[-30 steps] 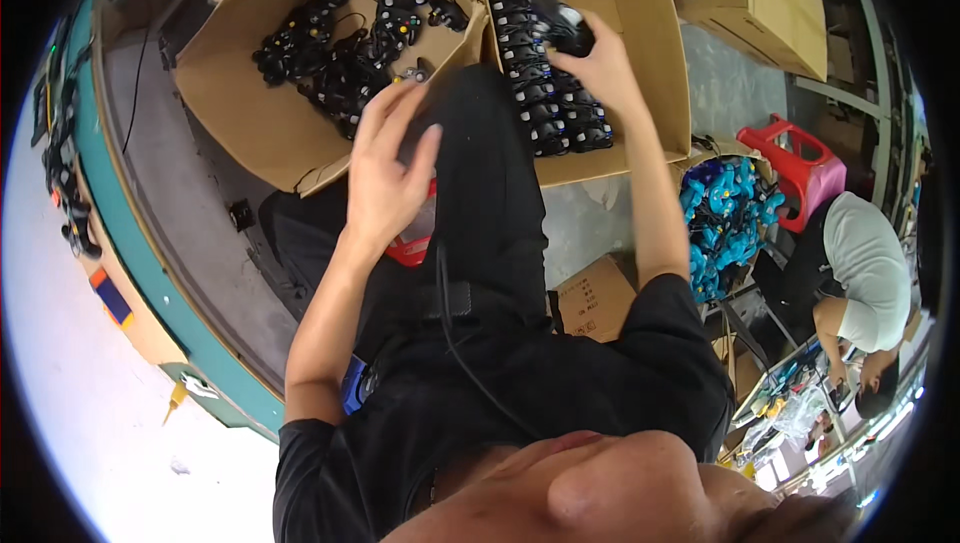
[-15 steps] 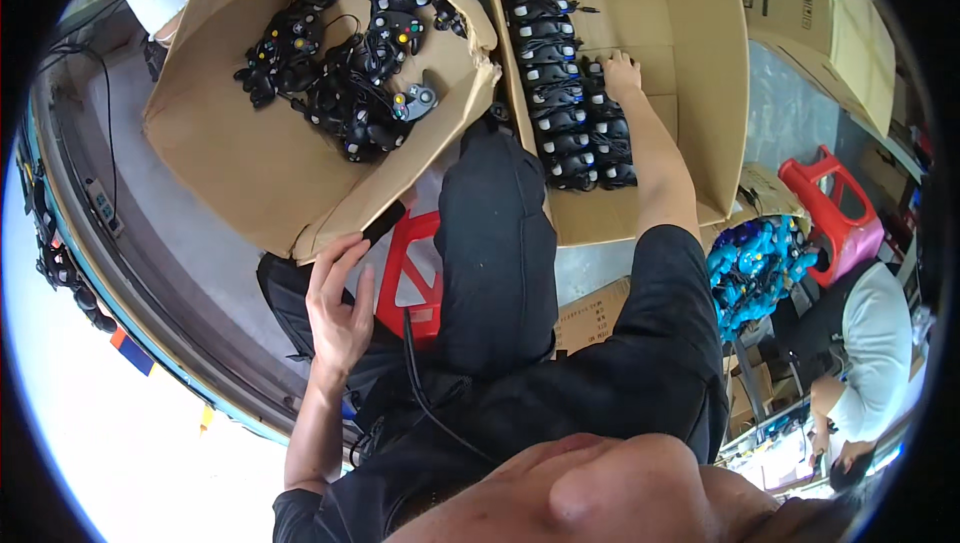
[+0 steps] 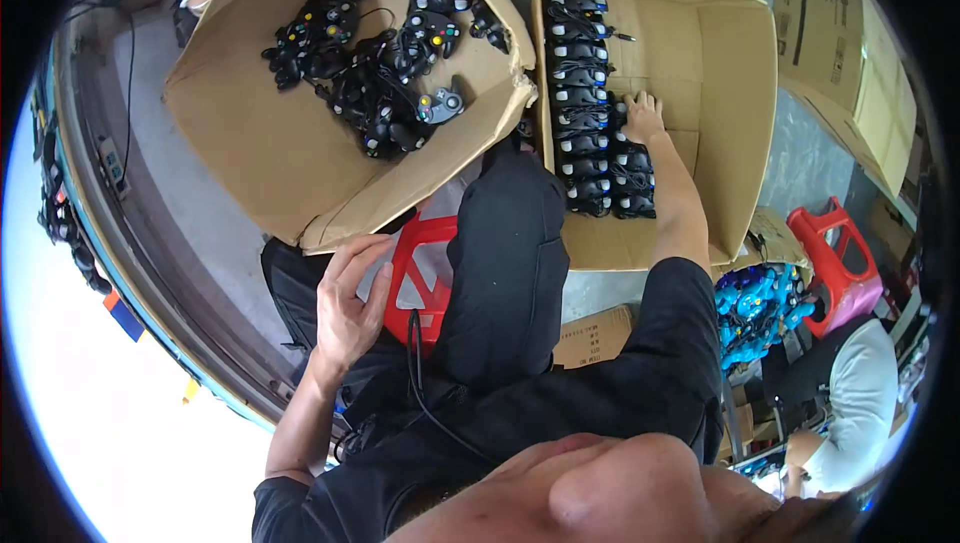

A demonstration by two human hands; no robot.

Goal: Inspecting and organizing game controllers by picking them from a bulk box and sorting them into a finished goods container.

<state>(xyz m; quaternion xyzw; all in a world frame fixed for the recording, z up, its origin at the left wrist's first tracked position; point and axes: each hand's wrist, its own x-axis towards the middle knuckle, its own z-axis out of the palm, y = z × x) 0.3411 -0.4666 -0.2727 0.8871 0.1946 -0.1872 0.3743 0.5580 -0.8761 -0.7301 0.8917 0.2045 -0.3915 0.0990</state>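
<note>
My right hand (image 3: 643, 119) reaches into the right cardboard box (image 3: 722, 93). Its fingers curl over a black game controller (image 3: 618, 121) at the far end of the shorter column; the thumb and most of that controller are hidden. Beside it runs a longer column of black game controllers (image 3: 580, 98), lined up with their cables folded in. My left hand (image 3: 350, 308) hovers just short of the left box's near edge, fingers stretched, thumb apart, holding nothing. Black controllers (image 3: 385, 83) and one grey controller (image 3: 440, 106) lie loosely heaped in the left cardboard box (image 3: 235, 143).
A red stool (image 3: 420, 278) is beside my knee. To the right are a box of blue controllers (image 3: 755, 308), another red stool (image 3: 830, 253) and a seated person (image 3: 860, 393). A closed carton (image 3: 825, 33) stands at the far right.
My view has shifted, so both boxes appear farther right. My left hand has come away from the left box's edge. Within the right box, my right hand has moved slightly nearer.
</note>
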